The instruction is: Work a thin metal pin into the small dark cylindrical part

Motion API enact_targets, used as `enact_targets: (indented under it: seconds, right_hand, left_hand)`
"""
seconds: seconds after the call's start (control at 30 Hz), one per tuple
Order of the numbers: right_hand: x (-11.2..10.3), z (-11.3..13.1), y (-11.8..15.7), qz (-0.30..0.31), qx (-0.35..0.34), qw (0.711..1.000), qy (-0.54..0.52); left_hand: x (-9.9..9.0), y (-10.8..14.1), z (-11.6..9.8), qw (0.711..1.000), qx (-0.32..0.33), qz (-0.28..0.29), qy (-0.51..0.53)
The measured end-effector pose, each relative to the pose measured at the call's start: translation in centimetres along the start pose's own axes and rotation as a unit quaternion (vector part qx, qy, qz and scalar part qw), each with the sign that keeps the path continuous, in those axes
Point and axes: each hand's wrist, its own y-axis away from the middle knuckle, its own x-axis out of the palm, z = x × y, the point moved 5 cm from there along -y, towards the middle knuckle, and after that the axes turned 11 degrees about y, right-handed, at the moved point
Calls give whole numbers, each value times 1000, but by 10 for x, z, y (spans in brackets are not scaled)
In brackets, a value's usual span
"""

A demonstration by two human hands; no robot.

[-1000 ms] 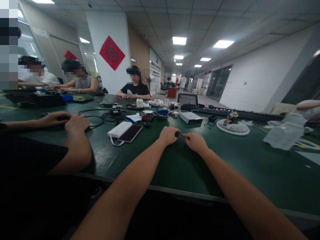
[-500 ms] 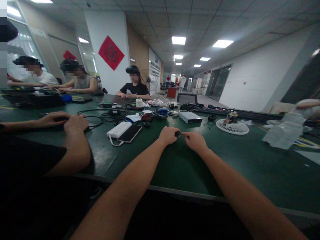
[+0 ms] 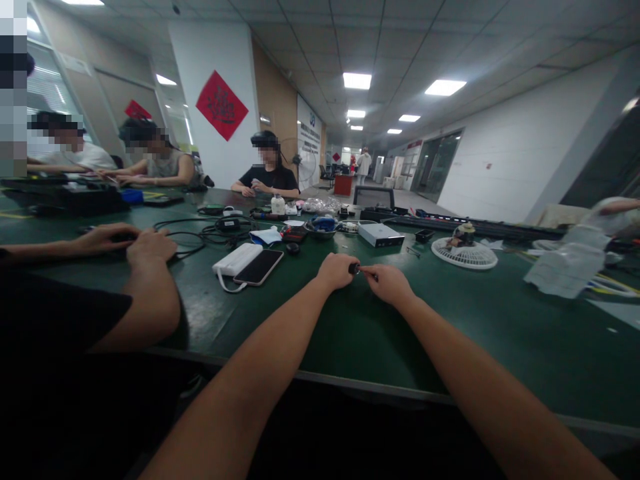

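My left hand [image 3: 338,271] is closed around a small black cylindrical part [image 3: 354,269], whose end points right, toward my other hand. Close beside it, my right hand [image 3: 391,283] is closed, its index finger and thumb reaching to the end of the black part. Whether those fingertips pinch something thin is too small to make out. Both hands are just above the green tabletop [image 3: 360,333]. To their left lie a phone [image 3: 259,267] and a white power bank [image 3: 239,259] with a short white cable.
A co-worker's hands [image 3: 150,245] are at the left, near black cables [image 3: 193,233]. Ahead lie a computer mouse [image 3: 293,248], a white-and-black box [image 3: 381,234] and a blue bundle [image 3: 324,225]. To the right are a white fan grille [image 3: 464,253] and a clear plastic bag [image 3: 567,263].
My hands and the black part stay almost where they were, with only a tiny shift at the fingertips. Across the table, a person's hand has lifted slightly.
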Motion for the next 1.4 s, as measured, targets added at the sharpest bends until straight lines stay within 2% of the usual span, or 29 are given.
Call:
enact_targets:
  seconds: [0.2, 0.43, 0.67, 1.1, 1.27, 1.4]
  right_hand:
    - [6, -6, -3, -1, 35, 999, 9]
    - [5, 0, -1, 25, -24, 999, -12]
    - [4, 2, 0, 38, -11, 999, -8]
    - [9, 4, 0, 85, 22, 996, 13]
    - [17, 2, -1, 106, 21, 994, 6]
    - [16, -2, -2, 84, 20, 996, -11]
  left_hand:
    - [0, -1, -2, 1000, 4, 3, -2]
    - [-3, 0, 1, 1000, -6, -4, -12]
    - [1, 0, 0, 1000, -2, 1, -10]
    - [-11, 2, 11, 991, -109, -73, -23]
    - [-11, 3, 13, 990, -123, -72, -14]
    - [-10, 2, 12, 991, -117, -64, -10]
